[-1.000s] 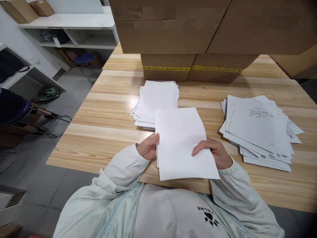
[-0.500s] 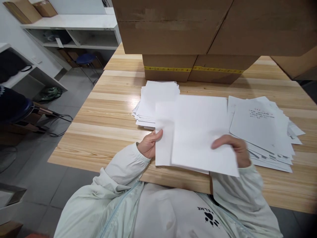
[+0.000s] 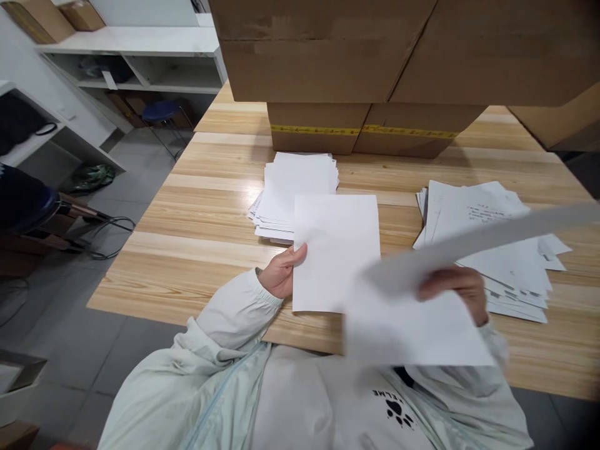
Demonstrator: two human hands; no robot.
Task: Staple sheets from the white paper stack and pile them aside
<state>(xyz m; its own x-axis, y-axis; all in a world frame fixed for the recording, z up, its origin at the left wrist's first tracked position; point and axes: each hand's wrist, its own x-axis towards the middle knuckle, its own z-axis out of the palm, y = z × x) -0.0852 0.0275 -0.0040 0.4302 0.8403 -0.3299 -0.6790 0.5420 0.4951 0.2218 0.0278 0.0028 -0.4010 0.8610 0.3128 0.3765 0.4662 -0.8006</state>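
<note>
My left hand pinches the left edge of a blank white sheet of paper, thumb on top. To the right, my right hand grips another white sheet of paper, which is bent and smeared by motion; its far part folds up toward the right. Behind my left hand lies a stack of white paper with uneven edges. Beyond my right hand, a second, fanned-out pile of paper shows handwriting on its top sheet and is partly covered by the moving sheet.
Large cardboard boxes are stacked at the back of the wooden table. White shelving stands at the far left, with a blue stool before it. Cables lie on the grey floor.
My right hand has moved right, drawing its sheet off the one in my left hand; that sheet now bends and tilts. My left hand has barely moved.
</note>
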